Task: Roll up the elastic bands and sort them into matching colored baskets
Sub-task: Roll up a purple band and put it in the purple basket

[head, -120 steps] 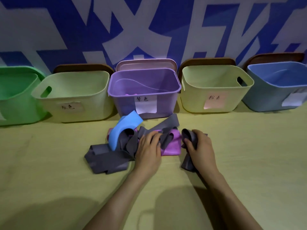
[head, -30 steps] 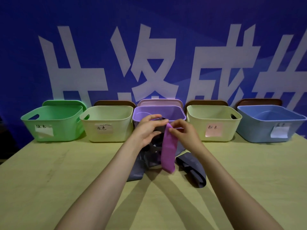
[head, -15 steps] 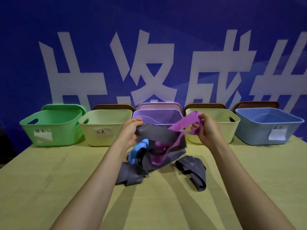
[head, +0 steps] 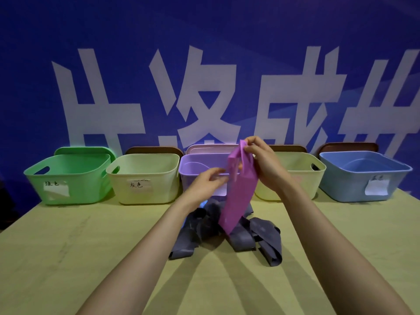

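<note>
Item: purple elastic band point(head: 238, 189), soft, light, limp; you pinched its top fold in your right hand point(head: 263, 160), dangling before the purple basket point(head: 200, 164), left hand point(head: 204, 185) at its edge, grip unclear; it likely wanted holding flat by one end.

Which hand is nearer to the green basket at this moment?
Left. The left hand is in front of the purple basket, two baskets right of the green basket; the right hand, pinching the pink band, is farther right.
</note>
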{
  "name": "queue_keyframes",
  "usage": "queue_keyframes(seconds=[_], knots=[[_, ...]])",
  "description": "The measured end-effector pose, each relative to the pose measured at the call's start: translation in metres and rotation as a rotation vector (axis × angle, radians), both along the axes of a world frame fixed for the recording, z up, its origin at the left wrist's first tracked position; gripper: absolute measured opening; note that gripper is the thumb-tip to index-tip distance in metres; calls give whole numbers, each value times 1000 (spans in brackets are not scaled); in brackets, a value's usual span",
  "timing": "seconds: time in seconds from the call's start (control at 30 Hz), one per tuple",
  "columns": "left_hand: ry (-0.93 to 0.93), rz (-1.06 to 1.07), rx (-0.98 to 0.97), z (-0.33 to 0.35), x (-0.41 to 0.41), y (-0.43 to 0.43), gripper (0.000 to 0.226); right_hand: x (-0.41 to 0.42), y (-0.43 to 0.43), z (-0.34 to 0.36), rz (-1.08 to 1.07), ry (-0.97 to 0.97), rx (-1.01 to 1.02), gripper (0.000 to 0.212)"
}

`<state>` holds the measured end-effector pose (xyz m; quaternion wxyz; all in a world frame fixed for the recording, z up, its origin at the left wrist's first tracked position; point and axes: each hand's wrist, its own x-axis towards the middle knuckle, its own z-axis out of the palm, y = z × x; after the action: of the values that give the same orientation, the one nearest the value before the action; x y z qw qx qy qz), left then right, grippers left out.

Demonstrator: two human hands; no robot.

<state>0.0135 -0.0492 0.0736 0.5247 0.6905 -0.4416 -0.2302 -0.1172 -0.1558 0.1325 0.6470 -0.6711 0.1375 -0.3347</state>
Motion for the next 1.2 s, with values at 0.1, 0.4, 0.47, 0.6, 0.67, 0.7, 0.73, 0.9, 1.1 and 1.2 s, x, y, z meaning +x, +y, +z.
queue_keyframes(seconds=[0.1,0.4,0.47,0.6,0.67,0.7,0.73,0.9,1.1,1.2], knots=[[108,-159,-31,14,-8,2,29,3,-4,9,72,-59,-15,6],[181,-168,171,-28,-3,5,14,1,-21,9,19,-115,196,46],[56,-220,193,-46,-2,5,39,0,-23,1,18,-39,175,52],[-337,-282,249,-63,-7,-6,63,3,-17,-8,-5,-1,147,57],[-454,-294,275,-73,-7,-14,74,1,-16,-7,-25,-3,152,56],[-453,-285,288,-79,-6,-19,79,-1,-16,-5,-40,-4,145,54],[-446,-285,301,-83,-5,-23,84,-3,-17,-3,-60,-6,126,51],[-502,-302,404,-103,-4,-35,100,-16,-26,-8,-156,-35,122,40],[-703,-218,543,-110,-12,-44,65,-31,-32,-25,-246,51,102,24],[-742,-145,537,-112,-13,-47,54,-38,-32,-28,-262,77,109,17]])
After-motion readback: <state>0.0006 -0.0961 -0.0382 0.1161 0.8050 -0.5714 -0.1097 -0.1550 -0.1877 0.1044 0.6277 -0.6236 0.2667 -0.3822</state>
